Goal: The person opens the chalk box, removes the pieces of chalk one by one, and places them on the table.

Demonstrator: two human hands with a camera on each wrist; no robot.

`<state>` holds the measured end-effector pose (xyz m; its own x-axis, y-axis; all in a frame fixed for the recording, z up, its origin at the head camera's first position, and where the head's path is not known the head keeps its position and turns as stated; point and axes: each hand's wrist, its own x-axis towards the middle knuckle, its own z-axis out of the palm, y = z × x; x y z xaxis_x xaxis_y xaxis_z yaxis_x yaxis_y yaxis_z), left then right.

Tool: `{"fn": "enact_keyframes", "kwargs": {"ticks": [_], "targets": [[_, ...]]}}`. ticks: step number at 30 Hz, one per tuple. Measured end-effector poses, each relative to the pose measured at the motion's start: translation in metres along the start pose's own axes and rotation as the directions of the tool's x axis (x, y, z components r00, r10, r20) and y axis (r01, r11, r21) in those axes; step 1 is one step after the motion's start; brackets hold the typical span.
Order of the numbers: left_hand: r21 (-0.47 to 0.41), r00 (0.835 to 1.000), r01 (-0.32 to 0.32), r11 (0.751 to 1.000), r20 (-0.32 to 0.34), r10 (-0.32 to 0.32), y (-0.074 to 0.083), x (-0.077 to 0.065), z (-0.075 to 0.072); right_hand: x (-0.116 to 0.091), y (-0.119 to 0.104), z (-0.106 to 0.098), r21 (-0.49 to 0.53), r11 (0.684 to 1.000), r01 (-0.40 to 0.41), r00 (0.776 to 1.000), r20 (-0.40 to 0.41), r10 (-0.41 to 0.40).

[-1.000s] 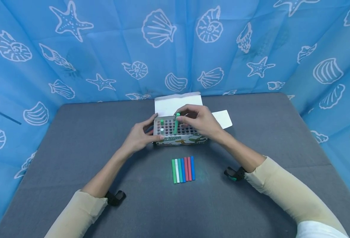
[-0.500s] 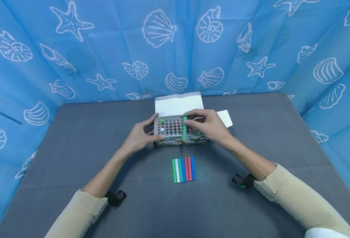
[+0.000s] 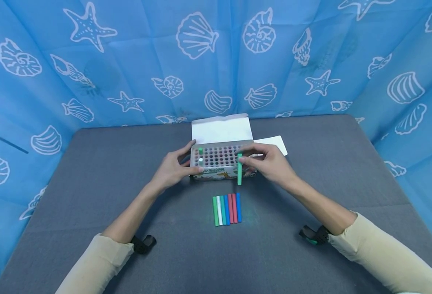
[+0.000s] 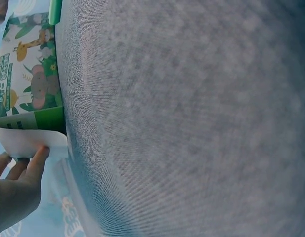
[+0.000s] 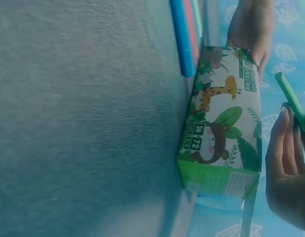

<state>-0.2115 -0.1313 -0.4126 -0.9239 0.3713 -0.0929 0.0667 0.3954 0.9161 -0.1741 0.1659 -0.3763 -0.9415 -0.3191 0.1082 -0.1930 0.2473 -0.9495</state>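
Note:
An open chalk box (image 3: 223, 174) printed with animals stands at the middle back, its top a grey holed tray (image 3: 221, 155). My left hand (image 3: 169, 169) holds its left end, thumb at the front edge. In the left wrist view, the fingers of that hand touch a white end flap (image 4: 28, 140). Between thumb and fingers of my right hand (image 3: 271, 163), a green chalk stick (image 3: 239, 173) is pinched, pointing down in front of the box's right part. A green chalk (image 3: 200, 150) and a white chalk (image 3: 201, 160) stick up from holes at the tray's left.
A row of several chalk sticks (image 3: 227, 209), green, white, blue and red, lies on the grey table (image 3: 127, 163) in front of the box. The white lid (image 3: 221, 128) stands raised behind it, and a white side flap (image 3: 274, 143) juts out right. A blue shell-patterned curtain (image 3: 223, 61) hangs behind.
My right hand has moved right and toward me with the green chalk, from above the tray's middle to in front of the box. The left hand has stayed on the box.

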Motion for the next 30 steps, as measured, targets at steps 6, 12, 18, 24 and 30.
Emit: {"fn": "enact_keyframes", "kwargs": {"ticks": [6,12,18,24,30], "targets": [[0.007,1.0,0.0,1.0,-0.006,0.0,0.0,0.001,0.0,-0.01,0.007,-0.004,0.025,0.999,-0.039,0.999,0.007,0.039],[0.009,1.0,0.009,1.0,-0.008,-0.009,0.001,0.0,0.001,-0.022,0.016,-0.005,0.026,0.993,-0.112,0.993,0.034,0.111],[-0.005,1.0,-0.004,1.0,-0.002,0.004,0.001,-0.001,0.002,-0.034,0.023,-0.002,0.029,0.986,-0.163,0.985,0.055,0.162],[-0.026,1.0,-0.009,1.0,0.007,0.009,0.0,-0.001,0.003,-0.041,0.029,0.003,0.036,0.981,-0.188,0.98,0.079,0.185],[-0.016,1.0,-0.012,1.0,0.004,0.012,0.0,-0.001,0.002,-0.043,0.04,0.008,0.037,0.967,-0.251,0.963,0.111,0.246]]}}
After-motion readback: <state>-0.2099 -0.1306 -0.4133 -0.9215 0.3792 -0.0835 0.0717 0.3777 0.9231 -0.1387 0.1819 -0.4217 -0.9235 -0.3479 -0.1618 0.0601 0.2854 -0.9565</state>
